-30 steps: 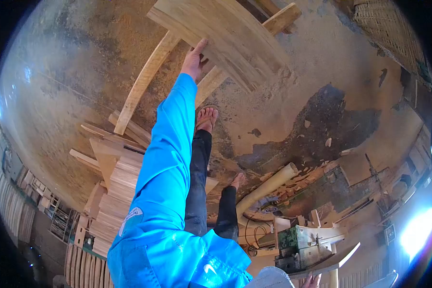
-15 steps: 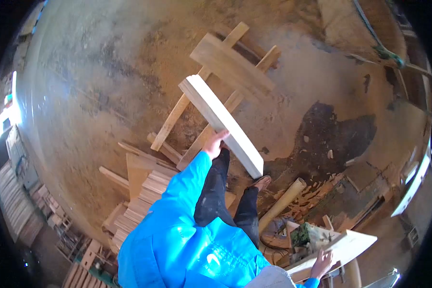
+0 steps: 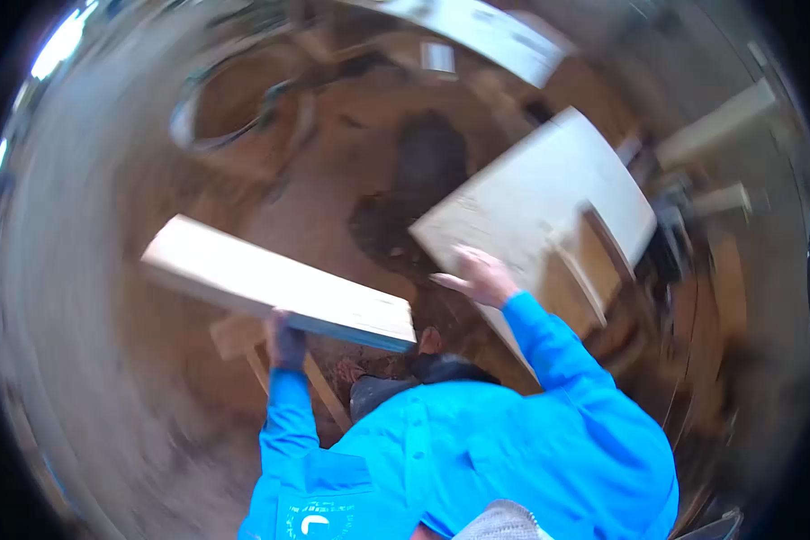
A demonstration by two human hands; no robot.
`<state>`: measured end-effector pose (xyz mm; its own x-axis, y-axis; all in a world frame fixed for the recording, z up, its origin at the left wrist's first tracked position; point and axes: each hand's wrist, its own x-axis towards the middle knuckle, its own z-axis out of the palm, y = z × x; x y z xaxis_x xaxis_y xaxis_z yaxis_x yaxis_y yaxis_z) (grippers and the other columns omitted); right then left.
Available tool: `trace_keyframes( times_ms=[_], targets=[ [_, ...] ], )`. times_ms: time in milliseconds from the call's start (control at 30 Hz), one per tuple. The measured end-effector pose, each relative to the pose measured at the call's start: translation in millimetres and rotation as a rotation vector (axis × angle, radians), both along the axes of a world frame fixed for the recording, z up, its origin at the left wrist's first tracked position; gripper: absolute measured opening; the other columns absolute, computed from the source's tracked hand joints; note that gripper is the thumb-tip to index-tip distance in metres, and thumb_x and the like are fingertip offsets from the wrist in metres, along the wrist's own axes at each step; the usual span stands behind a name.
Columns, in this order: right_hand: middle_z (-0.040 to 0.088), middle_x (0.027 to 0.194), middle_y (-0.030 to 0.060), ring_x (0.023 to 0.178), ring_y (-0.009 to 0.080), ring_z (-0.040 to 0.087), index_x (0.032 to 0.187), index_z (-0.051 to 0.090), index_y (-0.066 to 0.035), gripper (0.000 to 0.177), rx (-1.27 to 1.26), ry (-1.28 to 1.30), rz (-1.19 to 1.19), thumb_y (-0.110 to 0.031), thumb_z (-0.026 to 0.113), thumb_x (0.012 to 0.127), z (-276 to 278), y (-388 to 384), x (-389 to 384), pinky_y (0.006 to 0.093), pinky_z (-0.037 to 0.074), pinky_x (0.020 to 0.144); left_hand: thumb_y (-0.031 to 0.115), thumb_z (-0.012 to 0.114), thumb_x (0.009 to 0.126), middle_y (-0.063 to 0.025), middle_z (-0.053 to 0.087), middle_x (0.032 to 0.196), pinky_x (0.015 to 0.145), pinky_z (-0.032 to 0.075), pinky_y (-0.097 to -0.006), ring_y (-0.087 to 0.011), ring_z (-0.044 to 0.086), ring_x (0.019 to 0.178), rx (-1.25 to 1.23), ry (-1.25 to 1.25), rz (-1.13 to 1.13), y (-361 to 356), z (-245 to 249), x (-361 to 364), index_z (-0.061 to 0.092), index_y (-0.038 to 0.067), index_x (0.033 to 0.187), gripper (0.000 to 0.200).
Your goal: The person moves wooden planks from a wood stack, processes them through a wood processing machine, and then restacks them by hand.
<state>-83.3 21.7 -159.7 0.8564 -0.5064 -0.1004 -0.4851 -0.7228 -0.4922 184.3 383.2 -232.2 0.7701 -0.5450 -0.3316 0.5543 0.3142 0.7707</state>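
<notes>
My left hand is closed on the near long side of a thick pale plank. The plank lies across in front of me, its far-left end the higher in view and its right end by my feet. My right hand is open, thumb and fingers apart, over the near-left part of a pale worktable top. A gap separates this hand from the plank. Strips of wood stand up from the tabletop beyond my right hand.
A dark patch marks the dusty floor ahead. A round hoop-like shape lies at upper left, blurred. Below the plank is a wooden trestle. A long white board crosses the top.
My view has swung right toward the worktable. The plank, still in my left hand, has turned from steeply slanted to nearly crosswise. My right hand has come further into view, over the tabletop.
</notes>
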Motion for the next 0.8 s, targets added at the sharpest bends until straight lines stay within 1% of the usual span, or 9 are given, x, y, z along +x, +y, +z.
trace_keyframes(
  times_ms=[67, 267, 367, 433, 500, 567, 700, 767, 800],
  targets=[
    [0.052, 0.160, 0.0272, 0.146, 0.0413, 0.053, 0.151, 0.056, 0.002, 0.089, 0.136, -0.141, -0.144, -0.067, 0.068, 0.097, 2, 7, -62, 0.0454, 0.044, 0.122, 0.063, 0.071, 0.096, -0.0116, 0.058, 0.149, 0.116, 0.046, -0.0493, -0.0289, 0.056, 0.138, -0.034, -0.108, -0.126, -44, 55, -30, 0.049, 0.004, 0.153, 0.085],
    [0.061, 0.153, 0.0243, 0.142, 0.0339, 0.059, 0.158, 0.049, 0.000, 0.097, 0.208, -0.738, -0.377, -0.038, 0.096, 0.082, 11, 62, -224, 0.0474, 0.048, 0.118, 0.077, 0.054, 0.101, -0.0117, 0.047, 0.165, 0.125, 0.038, -0.0496, -0.0328, 0.046, 0.150, -0.142, -0.129, -0.173, -143, 183, -135, 0.034, 0.010, 0.167, 0.096],
    [0.056, 0.157, 0.0242, 0.144, 0.0334, 0.056, 0.164, 0.039, 0.000, 0.115, 0.310, -0.811, -0.402, -0.044, 0.099, 0.076, 60, 113, -196, 0.0460, 0.044, 0.122, 0.080, 0.056, 0.098, -0.0129, 0.047, 0.163, 0.124, 0.039, -0.0481, -0.0315, 0.046, 0.150, -0.180, -0.137, -0.266, -184, 229, -154, 0.035, 0.009, 0.166, 0.101],
    [0.054, 0.158, 0.0194, 0.146, 0.0309, 0.050, 0.158, 0.049, -0.001, 0.109, 1.082, -0.961, -0.384, -0.047, 0.100, 0.074, 71, 102, -166, 0.0466, 0.038, 0.126, 0.079, 0.052, 0.101, -0.0138, 0.048, 0.163, 0.125, 0.038, -0.0504, -0.0332, 0.048, 0.149, -0.152, -0.060, -0.373, -234, 228, -183, 0.036, 0.010, 0.166, 0.096],
    [0.056, 0.154, 0.0165, 0.141, 0.0291, 0.051, 0.155, 0.051, -0.001, 0.103, 0.595, -1.029, -0.681, -0.039, 0.102, 0.074, 39, 92, -100, 0.0478, 0.043, 0.121, 0.080, 0.048, 0.102, -0.0144, 0.047, 0.164, 0.126, 0.036, -0.0547, -0.0350, 0.048, 0.149, -0.255, 0.117, -0.521, -277, 210, -194, 0.037, 0.011, 0.165, 0.094],
    [0.054, 0.152, 0.0194, 0.144, 0.0301, 0.049, 0.156, 0.042, 0.001, 0.112, 0.706, -1.502, -0.891, -0.036, 0.103, 0.070, 77, 70, -44, 0.0477, 0.043, 0.120, 0.080, 0.046, 0.102, -0.0145, 0.046, 0.165, 0.127, 0.034, -0.0588, -0.0369, 0.047, 0.149, -0.227, 0.041, -0.647, -307, 204, -189, 0.039, 0.011, 0.165, 0.094],
    [0.057, 0.147, 0.0203, 0.145, 0.0330, 0.050, 0.151, 0.050, 0.003, 0.100, 0.288, -1.506, -1.094, -0.033, 0.100, 0.072, 139, 50, -31, 0.0475, 0.041, 0.122, 0.084, 0.048, 0.099, -0.0197, 0.040, 0.168, 0.132, 0.029, -0.0556, -0.0361, 0.039, 0.154, -0.312, 0.379, -0.782, -341, 188, -192, 0.037, 0.007, 0.165, 0.102],
    [0.040, 0.161, 0.0237, 0.150, 0.0381, 0.042, 0.167, 0.019, 0.003, 0.129, 0.269, -1.517, -1.065, -0.027, 0.099, 0.070, 199, 90, -17, 0.0505, 0.036, 0.125, 0.081, 0.053, 0.099, -0.0185, 0.037, 0.170, 0.132, 0.030, -0.0518, -0.0364, 0.038, 0.155, -0.531, 0.631, -1.149, -321, 169, -161, 0.033, 0.007, 0.167, 0.103],
    [0.040, 0.161, 0.0237, 0.150, 0.0381, 0.042, 0.167, 0.019, 0.003, 0.129, 0.223, -1.514, -1.086, -0.027, 0.099, 0.070, 201, 99, 1, 0.0505, 0.036, 0.125, 0.081, 0.053, 0.099, -0.0185, 0.037, 0.170, 0.132, 0.030, -0.0518, -0.0364, 0.038, 0.155, -0.542, 0.655, -1.184, -305, 179, -157, 0.033, 0.007, 0.167, 0.103]
  ],
)
